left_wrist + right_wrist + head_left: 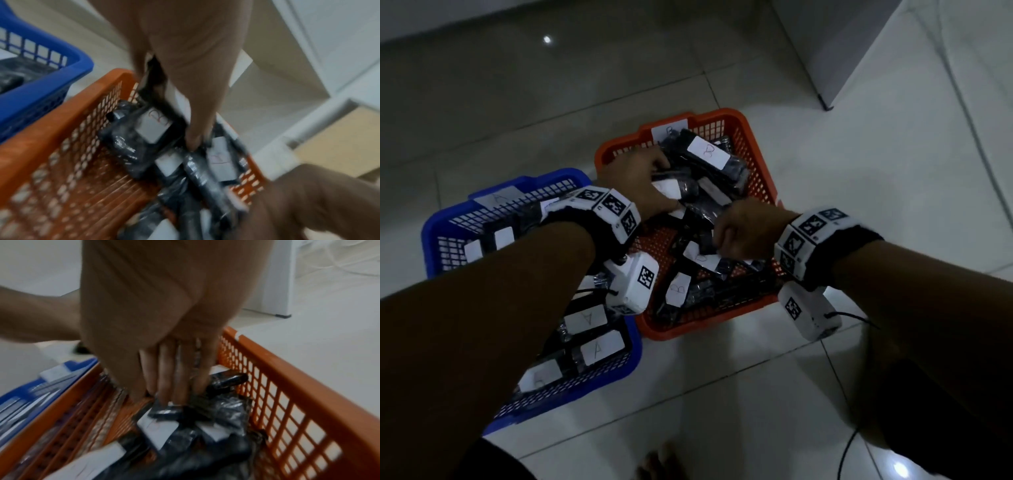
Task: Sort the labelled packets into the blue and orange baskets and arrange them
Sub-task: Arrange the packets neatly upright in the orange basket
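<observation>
Mostly "B" labels (709,152), orange basket (753,144)

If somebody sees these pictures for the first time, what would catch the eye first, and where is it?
First, both hands are down inside the orange basket: the left hand toward its far side, the right hand nearer the middle, both on the black packets with white B labels. Next to it, on the left, stands the blue basket with packets labelled A. Both baskets sit on a pale tiled floor.
</observation>
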Demonstrator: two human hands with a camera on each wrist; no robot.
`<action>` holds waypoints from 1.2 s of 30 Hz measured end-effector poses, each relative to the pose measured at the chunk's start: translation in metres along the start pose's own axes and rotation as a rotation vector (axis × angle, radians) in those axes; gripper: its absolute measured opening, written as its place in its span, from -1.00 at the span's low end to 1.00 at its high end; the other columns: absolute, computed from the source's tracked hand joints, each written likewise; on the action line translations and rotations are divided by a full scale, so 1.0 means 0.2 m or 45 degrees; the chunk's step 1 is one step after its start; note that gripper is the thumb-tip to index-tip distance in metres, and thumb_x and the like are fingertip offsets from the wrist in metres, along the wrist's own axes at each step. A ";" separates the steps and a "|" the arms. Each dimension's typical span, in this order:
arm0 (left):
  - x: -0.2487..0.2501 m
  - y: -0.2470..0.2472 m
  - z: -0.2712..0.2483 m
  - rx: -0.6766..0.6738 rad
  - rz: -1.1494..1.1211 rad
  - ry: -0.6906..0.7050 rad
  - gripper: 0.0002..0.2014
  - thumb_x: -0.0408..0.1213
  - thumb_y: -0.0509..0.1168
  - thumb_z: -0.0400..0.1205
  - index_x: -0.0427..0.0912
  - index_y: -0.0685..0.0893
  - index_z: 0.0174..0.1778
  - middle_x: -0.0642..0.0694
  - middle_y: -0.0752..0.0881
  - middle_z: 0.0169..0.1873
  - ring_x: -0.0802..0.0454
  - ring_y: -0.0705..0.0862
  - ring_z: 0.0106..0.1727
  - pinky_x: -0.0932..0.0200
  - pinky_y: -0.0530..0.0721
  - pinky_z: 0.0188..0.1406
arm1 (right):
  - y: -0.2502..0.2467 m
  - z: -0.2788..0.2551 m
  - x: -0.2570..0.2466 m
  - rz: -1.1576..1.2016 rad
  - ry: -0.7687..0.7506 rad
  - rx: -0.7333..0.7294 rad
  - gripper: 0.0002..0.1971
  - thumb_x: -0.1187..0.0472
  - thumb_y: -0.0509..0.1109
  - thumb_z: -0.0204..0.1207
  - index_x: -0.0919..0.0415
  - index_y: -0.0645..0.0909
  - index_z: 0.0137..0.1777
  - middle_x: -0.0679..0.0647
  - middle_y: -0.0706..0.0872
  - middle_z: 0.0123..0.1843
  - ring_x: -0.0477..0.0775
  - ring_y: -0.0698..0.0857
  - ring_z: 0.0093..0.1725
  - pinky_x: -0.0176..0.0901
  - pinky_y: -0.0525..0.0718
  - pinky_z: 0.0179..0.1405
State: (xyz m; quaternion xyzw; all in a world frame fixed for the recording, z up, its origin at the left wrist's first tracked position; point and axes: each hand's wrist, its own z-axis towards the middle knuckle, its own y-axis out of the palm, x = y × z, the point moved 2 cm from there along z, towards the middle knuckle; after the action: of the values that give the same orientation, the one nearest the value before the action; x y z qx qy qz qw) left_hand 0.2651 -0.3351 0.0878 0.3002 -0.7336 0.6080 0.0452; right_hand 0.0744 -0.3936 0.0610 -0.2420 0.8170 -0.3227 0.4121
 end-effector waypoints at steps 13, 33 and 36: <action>0.06 0.24 -0.17 -0.463 0.418 0.069 -0.68 0.12 0.45 0.43 -0.09 0.66 -0.32 -0.03 0.69 -0.36 -0.05 0.71 -0.26 0.07 0.72 -0.29 | 0.18 -0.04 0.05 -0.106 0.094 -0.226 -0.71 0.02 0.30 0.65 0.15 0.80 0.02 0.07 0.81 -0.02 0.05 0.73 -0.06 -0.24 0.60 -0.07; 0.01 -0.04 -0.13 -0.604 -0.208 -0.251 -0.71 -0.25 0.52 0.44 -0.11 0.71 0.07 0.01 0.71 -0.02 0.03 0.67 0.01 0.26 0.64 -0.15 | -0.20 0.20 0.02 0.295 0.220 0.953 -0.58 0.17 0.31 0.57 0.12 0.51 0.44 0.13 0.64 0.32 0.13 0.60 0.30 -0.26 0.46 0.18; -0.07 -0.09 -0.09 -0.320 -0.297 -0.272 -0.63 -0.29 0.54 0.40 -0.07 0.69 0.11 0.01 0.71 0.08 0.02 0.68 0.10 0.19 0.64 0.02 | -0.20 0.23 0.04 0.148 0.258 0.901 -0.56 0.13 0.31 0.56 0.10 0.50 0.45 0.13 0.64 0.32 0.17 0.59 0.31 -0.05 0.53 0.23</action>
State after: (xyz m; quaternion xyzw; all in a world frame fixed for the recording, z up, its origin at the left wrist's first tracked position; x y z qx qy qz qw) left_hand 0.2795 -0.3140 0.1020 0.4379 -0.7646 0.4670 0.0745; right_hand 0.1137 -0.4402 0.0650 -0.0047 0.7040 -0.5835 0.4048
